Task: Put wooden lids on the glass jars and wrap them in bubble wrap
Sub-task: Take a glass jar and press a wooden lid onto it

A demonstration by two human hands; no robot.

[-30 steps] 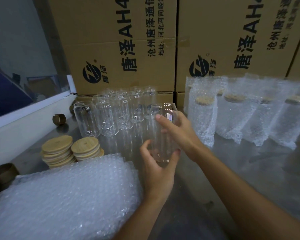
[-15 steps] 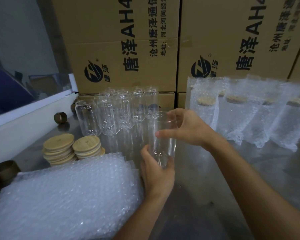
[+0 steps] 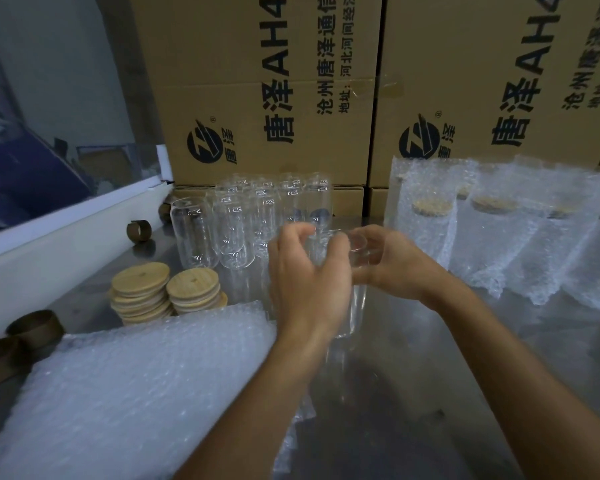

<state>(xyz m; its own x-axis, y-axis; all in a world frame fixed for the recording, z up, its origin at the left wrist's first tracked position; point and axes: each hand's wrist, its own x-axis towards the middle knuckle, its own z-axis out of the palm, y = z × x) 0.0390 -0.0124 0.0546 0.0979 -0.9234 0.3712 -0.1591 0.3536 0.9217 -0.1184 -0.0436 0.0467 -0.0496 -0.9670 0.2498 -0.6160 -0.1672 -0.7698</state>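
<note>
Your left hand (image 3: 309,285) has fingers curled round the upper body of a clear glass jar (image 3: 347,271), thumb side toward you, back of hand to the camera. Your right hand (image 3: 392,261) curls its fingers at the jar's open rim from 3 o'clock; whether the fingertips go inside the mouth, can't tell, blurred. Jar is held upright above the steel table (image 3: 413,393), dead centre of view, no lid on it.

At 12 o'clock from the held jar, a cluster of empty jars (image 3: 243,223) stands on the table, touching each other, unlidded. At 9 o'clock, two stacks of wooden lids (image 3: 167,292) sit side by side, touching. At 7 o'clock, a thick pile of bubble wrap (image 3: 129,393) lies flat, its edge just beside your left wrist. At 2 o'clock, a row of wrapped jars (image 3: 465,237) stands with lids showing through the wrap.

Brown tape cores (image 3: 35,327) at 9 o'clock, far left edge, one more (image 3: 139,232) further back. Cardboard boxes (image 3: 274,98) with printed Chinese text and "AH4" wall off the back at 12 o'clock.
</note>
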